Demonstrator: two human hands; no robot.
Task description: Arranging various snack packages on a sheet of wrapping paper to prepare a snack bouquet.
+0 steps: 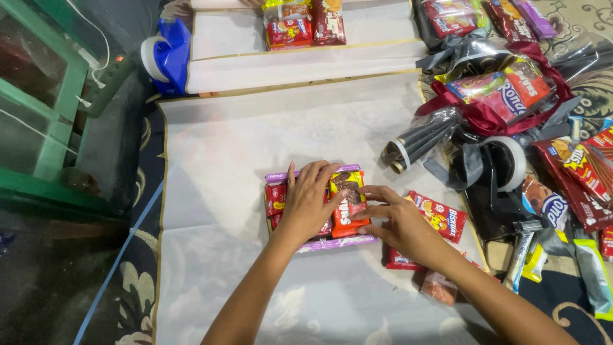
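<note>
Small cluster of snack packets [316,204] assembled near the middle of the white wrapping sheet [223,160] — red, orange and purple packs side by side. Left hand [308,203] lies flat, fingers spread, pressing the cluster down, gripping nothing. Right hand [399,223], fingers loosely open, touches the orange packet's [348,201] right edge. A loose red packet [440,216] lies toward the sheet's right edge — sheet itself not yet folded. Finished bouquet with dark red ribbon [495,96] sits off the sheet's right corner.

A dark patterned carpet [131,291] is spread over the floor, seen at seven o'clock and again at five o'clock. A green glass-fronted cabinet [38,121] is set at nine o'clock. Pale sheets [230,147] are laid across the middle, evenly lit.
</note>
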